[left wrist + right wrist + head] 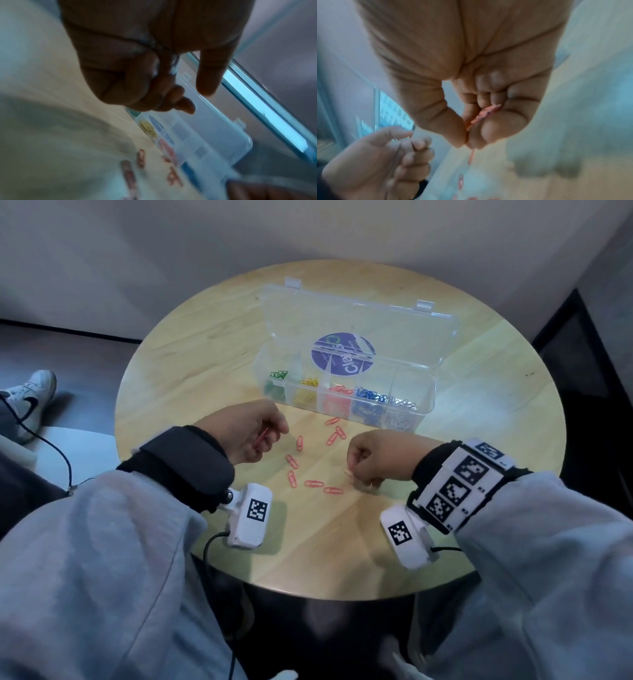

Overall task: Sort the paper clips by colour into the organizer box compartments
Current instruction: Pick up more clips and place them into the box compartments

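Observation:
A clear organizer box (428, 392) stands open at the table's middle, with green, yellow, red, blue and silver clips in separate compartments. Several red paper clips (313, 483) lie loose on the wood in front of it. My left hand (255, 434) hovers left of them, fingers curled round a red clip (261, 437). My right hand (371, 460) is low on the right, curled round a bunch of red clips (485, 113) held in the palm, its fingertips (475, 140) down at the table. The left wrist view is blurred and shows the box (214, 135) beyond my curled fingers (183, 104).
The round wooden table (191, 364) has its near edge just under my wrists. The box's lid (356, 320) leans back behind the compartments. A foot in a white shoe (32, 398) sits on the floor at the left, with a black cable beside it.

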